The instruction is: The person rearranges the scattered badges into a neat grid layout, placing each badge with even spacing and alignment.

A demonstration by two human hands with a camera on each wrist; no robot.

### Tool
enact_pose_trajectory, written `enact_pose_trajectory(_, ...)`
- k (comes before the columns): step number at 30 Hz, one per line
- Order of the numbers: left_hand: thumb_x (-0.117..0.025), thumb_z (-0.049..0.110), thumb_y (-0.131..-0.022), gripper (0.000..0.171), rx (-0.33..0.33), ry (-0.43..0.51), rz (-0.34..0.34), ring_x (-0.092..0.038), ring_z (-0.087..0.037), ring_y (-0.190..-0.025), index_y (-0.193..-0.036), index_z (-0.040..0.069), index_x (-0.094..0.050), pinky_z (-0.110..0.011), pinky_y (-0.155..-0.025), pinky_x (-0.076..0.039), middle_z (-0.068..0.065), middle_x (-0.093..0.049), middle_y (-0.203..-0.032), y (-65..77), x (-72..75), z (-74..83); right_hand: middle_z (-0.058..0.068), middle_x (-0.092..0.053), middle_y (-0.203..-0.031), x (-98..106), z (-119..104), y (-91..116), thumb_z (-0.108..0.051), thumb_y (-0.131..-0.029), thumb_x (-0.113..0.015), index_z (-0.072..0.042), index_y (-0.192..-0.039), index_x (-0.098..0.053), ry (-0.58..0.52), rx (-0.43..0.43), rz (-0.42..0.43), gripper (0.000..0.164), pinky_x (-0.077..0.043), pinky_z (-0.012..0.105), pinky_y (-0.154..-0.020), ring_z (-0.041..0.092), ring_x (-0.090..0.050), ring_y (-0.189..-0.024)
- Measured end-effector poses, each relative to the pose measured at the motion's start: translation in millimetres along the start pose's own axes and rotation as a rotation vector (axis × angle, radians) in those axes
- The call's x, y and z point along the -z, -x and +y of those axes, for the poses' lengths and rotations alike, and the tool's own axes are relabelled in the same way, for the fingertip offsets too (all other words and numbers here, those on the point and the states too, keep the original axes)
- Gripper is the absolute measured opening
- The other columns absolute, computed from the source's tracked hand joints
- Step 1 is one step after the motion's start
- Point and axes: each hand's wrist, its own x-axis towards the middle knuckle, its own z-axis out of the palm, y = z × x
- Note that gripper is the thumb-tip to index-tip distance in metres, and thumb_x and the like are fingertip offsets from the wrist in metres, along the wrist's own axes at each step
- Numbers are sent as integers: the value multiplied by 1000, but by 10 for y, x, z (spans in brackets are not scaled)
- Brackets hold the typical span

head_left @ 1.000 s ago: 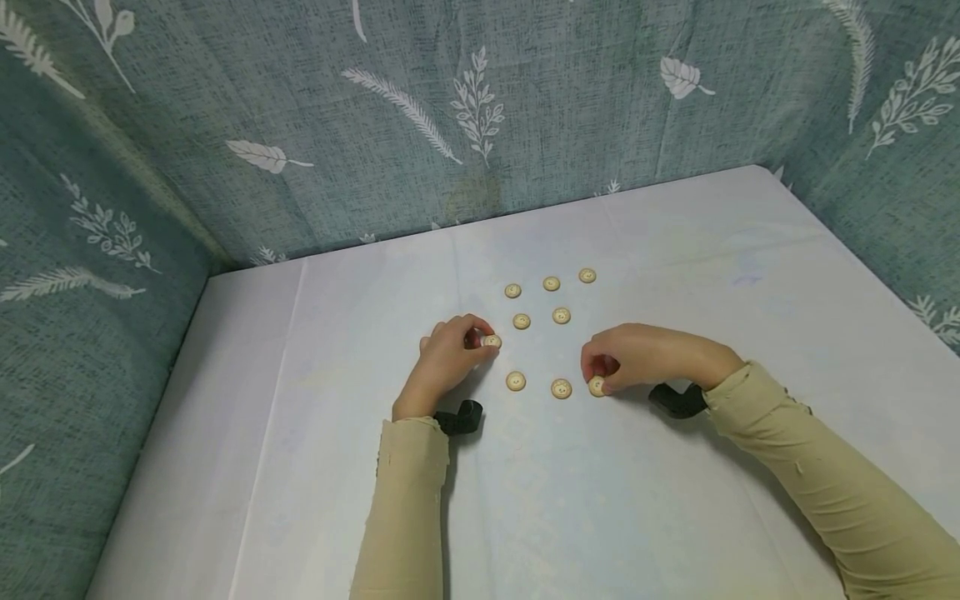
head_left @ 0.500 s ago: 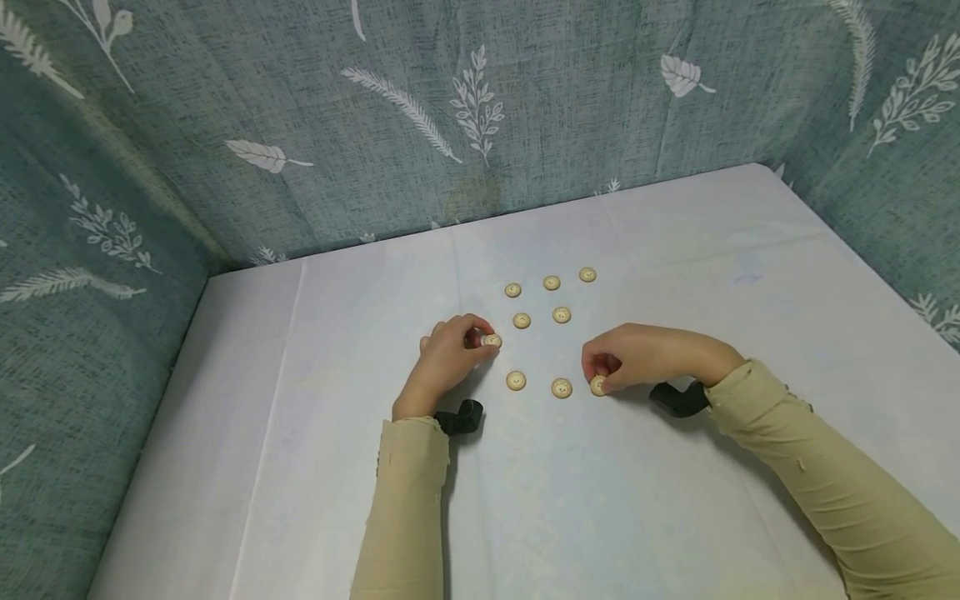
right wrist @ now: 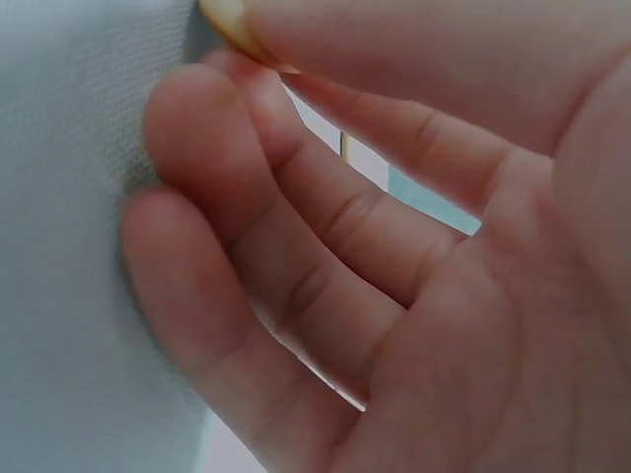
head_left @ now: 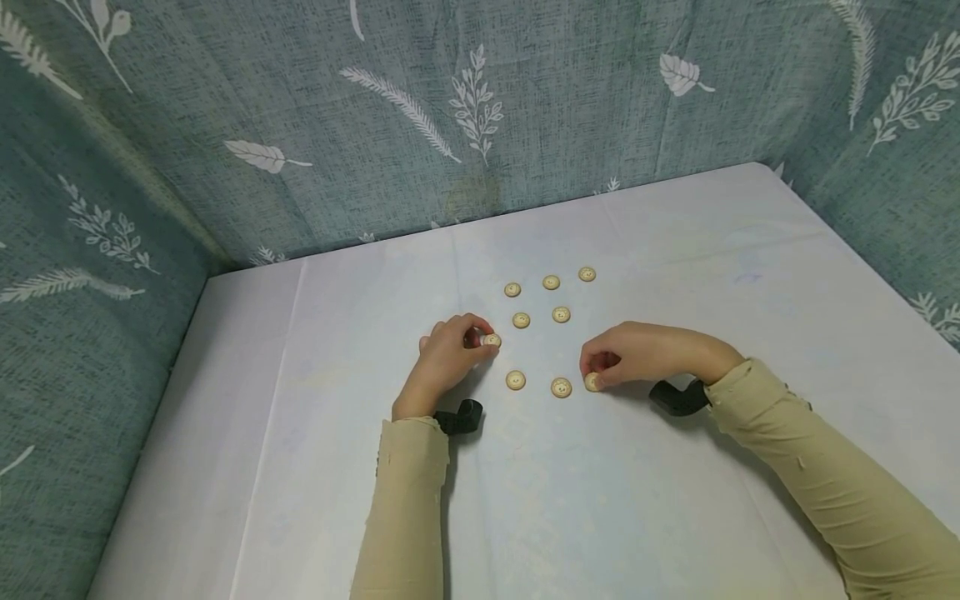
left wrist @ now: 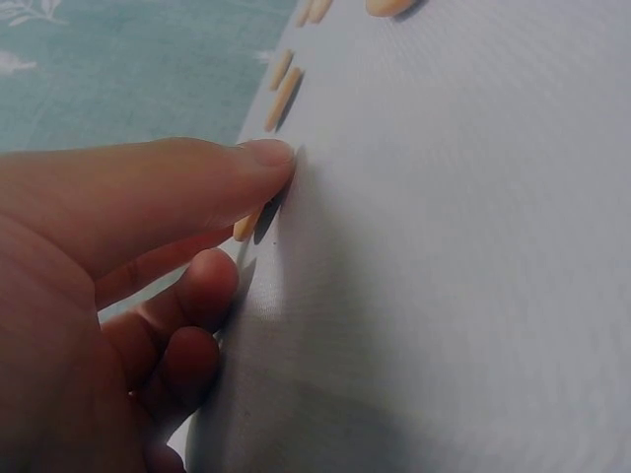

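Round tan wooden buttons lie on a white cloth. My left hand (head_left: 450, 357) pinches one button (head_left: 492, 341) between thumb and forefinger at the left side of the group; in the left wrist view only a sliver of that button (left wrist: 245, 226) shows below the thumb. At the front right, my right hand (head_left: 641, 354) holds another button (head_left: 592, 382) by its edge, close to the cloth. The right wrist view shows part of this button (right wrist: 234, 25) under the thumb, the other fingers curled near the cloth. Just left of it lies a loose button (head_left: 561, 387), then another (head_left: 515, 380).
Behind the hands, a back row has three buttons, one of them the middle button (head_left: 551, 282). Two more, including the left one (head_left: 521, 320), lie in front of that row. A leaf-patterned green curtain (head_left: 405, 167) borders the white table (head_left: 315, 467) at the back and sides.
My right hand has shifted its button slightly left and away from me, nearer the loose button beside it. The left hand and the other buttons have stayed in place.
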Motion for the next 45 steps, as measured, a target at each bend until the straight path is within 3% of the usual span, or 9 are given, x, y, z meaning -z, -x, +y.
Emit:
enact_pose_trajectory(19, -67, 32, -79, 23, -4, -7, -7, -41, -18, -79, -98, 21, -58, -39, -74, -21, 2, -51, -80, 6, -22, 16, -10, -56, -77, -16, 60, -21, -19, -85, -60, -25, -91, -62, -26, -55, 78, 9, -41, 29, -68, 10, -50, -73)
enact_pose_trajectory(26, -67, 33, -79, 23, 6, -15, -2, -41, -18, -80, -97, 22, -58, -39, -74, -21, 2, -50, -79, 15, 5, -10, -10, -57, -79, -11, 71, -64, -21, -85, -60, -24, -92, -61, -18, -43, 126, 8, -40, 30, -70, 10, -50, -76)
enact_pose_trajectory(36, -67, 33, -79, 24, -1, 6, -6, -40, -18, -79, -97, 22, -58, -39, -73, -21, 2, -50, -79, 10, 0, -11, -9, -56, -79, -6, 114, -74, -24, -84, -62, -25, -90, -62, 6, -90, 200, 6, -39, 31, -70, 12, -49, -76)
enact_pose_trajectory(45, -67, 33, -79, 23, -2, 6, -3, -41, -18, -79, -97, 22, -58, -39, -72, -21, 2, -50, -79, 4, -3, -10, -8, -56, -78, 9, 130, -80, -24, -84, -62, -23, -91, -62, -14, -89, 208, 7, -39, 31, -70, 13, -49, -75)
